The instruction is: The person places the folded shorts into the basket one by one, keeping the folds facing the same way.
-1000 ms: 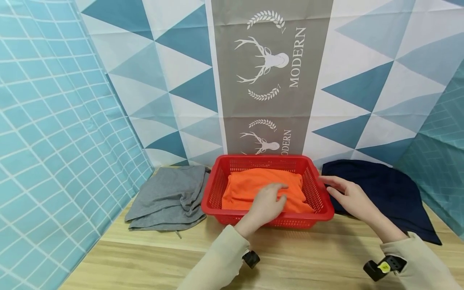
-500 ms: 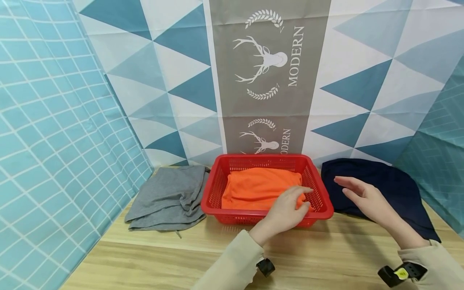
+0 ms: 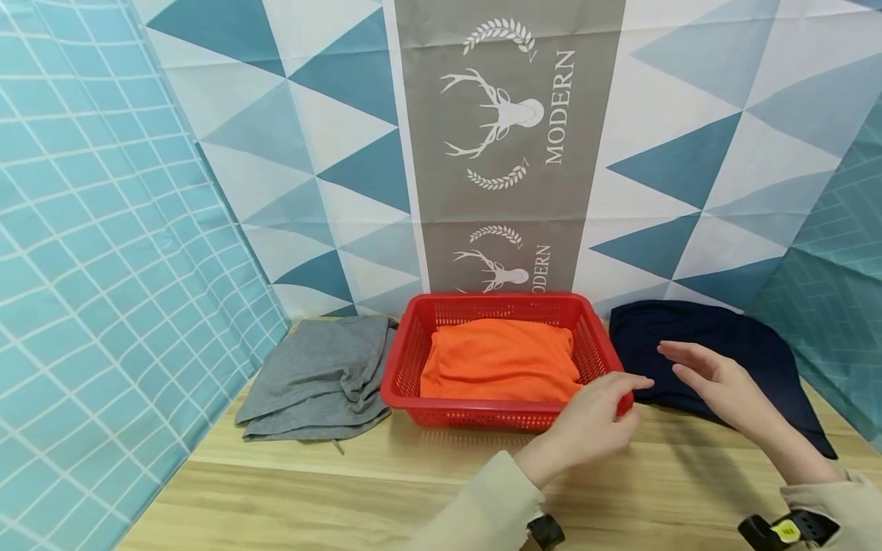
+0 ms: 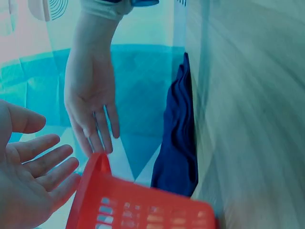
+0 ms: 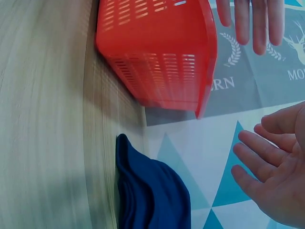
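Note:
My left hand [image 3: 594, 419] hovers over the front right corner of a red plastic basket [image 3: 468, 413], fingers extended and holding nothing. In the right wrist view its fingers [image 5: 259, 24] hang above the basket's rim. Inside the basket lies a folded orange cloth [image 3: 499, 360]. My right hand [image 3: 732, 394] is in the air above a navy blue cloth [image 3: 765, 352] to the basket's right. Its fingers are relaxed and nothing is in them; the left wrist view shows its palm [image 4: 93, 90] facing the basket.
A grey cloth [image 3: 317, 375] lies folded on the wooden table [image 3: 289, 490], left of the basket. Behind stands a patterned backdrop [image 3: 510, 168], with a blue tiled sheet [image 3: 124, 229] along the left side.
My left hand has moved right, from over the orange cloth to the basket's front right corner. My right hand has drawn away from the basket's rim, to the right over the navy cloth.

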Tool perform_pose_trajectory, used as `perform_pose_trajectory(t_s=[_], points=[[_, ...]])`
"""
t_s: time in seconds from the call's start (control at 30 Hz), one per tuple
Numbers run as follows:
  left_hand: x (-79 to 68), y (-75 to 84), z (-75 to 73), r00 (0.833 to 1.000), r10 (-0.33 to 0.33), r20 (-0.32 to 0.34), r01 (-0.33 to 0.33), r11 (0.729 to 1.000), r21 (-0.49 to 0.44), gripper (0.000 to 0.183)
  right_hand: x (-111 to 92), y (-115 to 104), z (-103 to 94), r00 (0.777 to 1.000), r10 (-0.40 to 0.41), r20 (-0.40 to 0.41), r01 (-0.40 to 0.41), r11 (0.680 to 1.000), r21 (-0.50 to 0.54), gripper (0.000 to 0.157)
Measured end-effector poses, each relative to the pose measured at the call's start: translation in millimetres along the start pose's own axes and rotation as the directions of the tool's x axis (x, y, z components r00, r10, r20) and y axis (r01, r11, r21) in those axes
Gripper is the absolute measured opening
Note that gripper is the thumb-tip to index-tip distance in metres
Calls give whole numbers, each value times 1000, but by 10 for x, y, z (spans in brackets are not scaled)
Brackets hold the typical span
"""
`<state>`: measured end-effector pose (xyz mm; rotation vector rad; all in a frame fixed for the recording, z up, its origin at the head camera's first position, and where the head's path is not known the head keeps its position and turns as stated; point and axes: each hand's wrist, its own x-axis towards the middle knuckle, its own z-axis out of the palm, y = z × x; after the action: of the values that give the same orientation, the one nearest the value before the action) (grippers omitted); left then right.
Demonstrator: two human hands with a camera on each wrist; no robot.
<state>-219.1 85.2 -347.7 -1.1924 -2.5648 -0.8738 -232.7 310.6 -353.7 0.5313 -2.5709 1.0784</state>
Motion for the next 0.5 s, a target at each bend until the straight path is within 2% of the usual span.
perform_pose_trajectory(t_s=[0.13,0.27,0.5], points=[[24,50,89,997,48,68,-50,998,33,40,-35,46,-88,999,32,33,-30,998,-49,42],[22,69,174,984,75,163,-82,996,35,44,-66,91,-196,994,86,68,-77,989,-128,45],[37,100,284,962,106,251,-129,989,75,45,-107,165,-280,989,114,93,-100,984,-147,49]])
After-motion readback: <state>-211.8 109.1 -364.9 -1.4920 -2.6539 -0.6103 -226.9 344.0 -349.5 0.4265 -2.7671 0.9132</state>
